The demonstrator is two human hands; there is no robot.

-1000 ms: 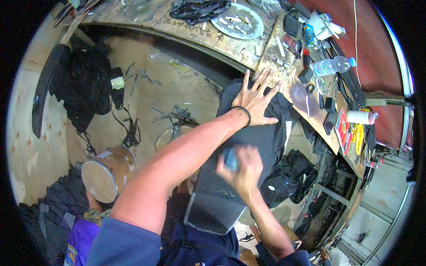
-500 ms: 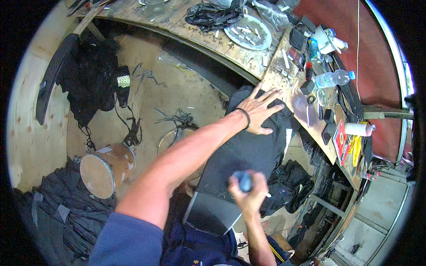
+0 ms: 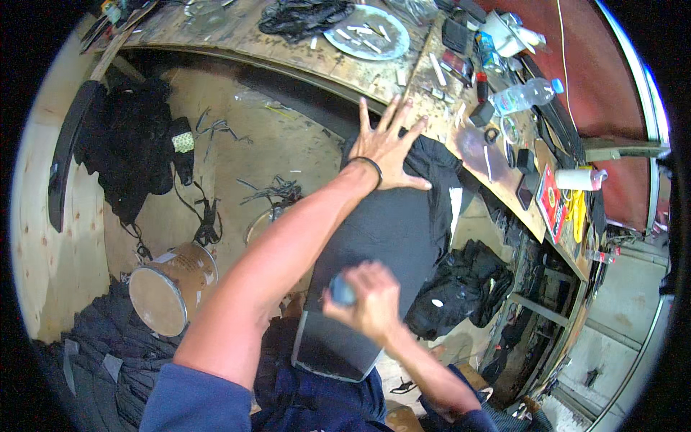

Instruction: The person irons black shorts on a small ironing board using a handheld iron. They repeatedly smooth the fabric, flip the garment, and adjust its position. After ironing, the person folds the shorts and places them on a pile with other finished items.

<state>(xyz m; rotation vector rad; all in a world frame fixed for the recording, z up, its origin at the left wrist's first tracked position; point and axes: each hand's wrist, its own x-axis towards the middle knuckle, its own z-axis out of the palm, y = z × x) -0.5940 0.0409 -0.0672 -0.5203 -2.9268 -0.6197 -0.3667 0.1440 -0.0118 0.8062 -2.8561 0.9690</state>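
A black cloth point(image 3: 378, 227) is spread over a board whose bare dark end with a pale rim point(image 3: 335, 351) shows near my body. My left hand point(image 3: 386, 155) lies on the far part of the cloth, fingers spread wide and palm down, a dark band at its wrist. Lower down, my right hand point(image 3: 376, 297) has its fingers wrapped round a small blue-grey round object point(image 3: 342, 289) over the near part of the cloth. Motion blurs this hand, so the object's exact kind cannot be made out.
Ahead runs a wooden workbench point(image 3: 317, 65) with a plate point(image 3: 399, 43) of small white pieces, a plastic bottle point(image 3: 525, 96) and a red booklet point(image 3: 551, 205). A brown drum point(image 3: 173, 288) lies at left beside dark fabric point(image 3: 101, 360). Another black cloth heap point(image 3: 464, 288) sits right of the board.
My right hand has moved left across the cloth, still holding the blue-grey object. My left hand stays spread on the cloth, its fingers now pointing more straight ahead. The whole view has shifted slightly.
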